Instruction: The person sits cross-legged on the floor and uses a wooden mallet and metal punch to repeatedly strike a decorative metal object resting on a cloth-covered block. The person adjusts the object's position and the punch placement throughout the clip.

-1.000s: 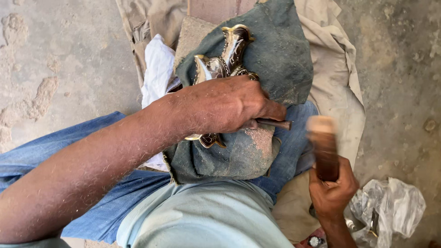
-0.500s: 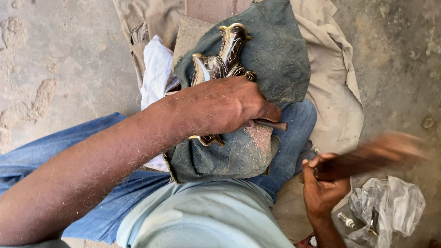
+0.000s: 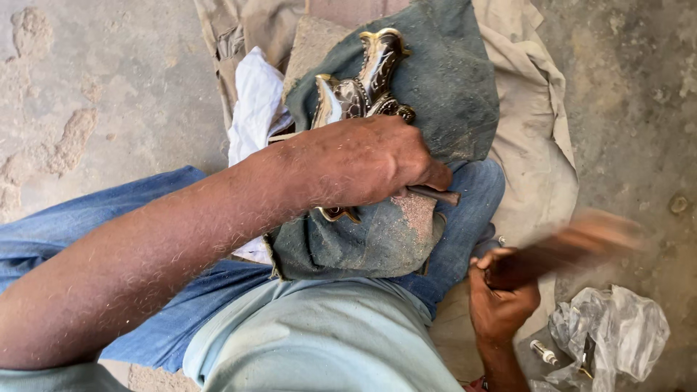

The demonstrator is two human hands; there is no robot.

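Head view, now: the left hand is closed around a slim metal chisel, pressing down on an ornate carved piece, dark with brass-coloured edges. The piece lies on a dusty grey-green cloth draped over the lap, above blue jeans, with a white rag just beside it. The right hand is clenched on a wooden mallet, which appears as a motion-blurred streak angled to the right. A crumpled plastic bag with small tools lies on the concrete floor near that hand.

Judgement on technique: the blows probably land best when the chisel is held steady and the piece is pinned flat against the padded cloth, so neither skids.

Compared with the view half a second earlier, the left hand and carved piece keep their place, while the mallet remains blurred at a similar slant; a full second earlier it stood upright and sharp.
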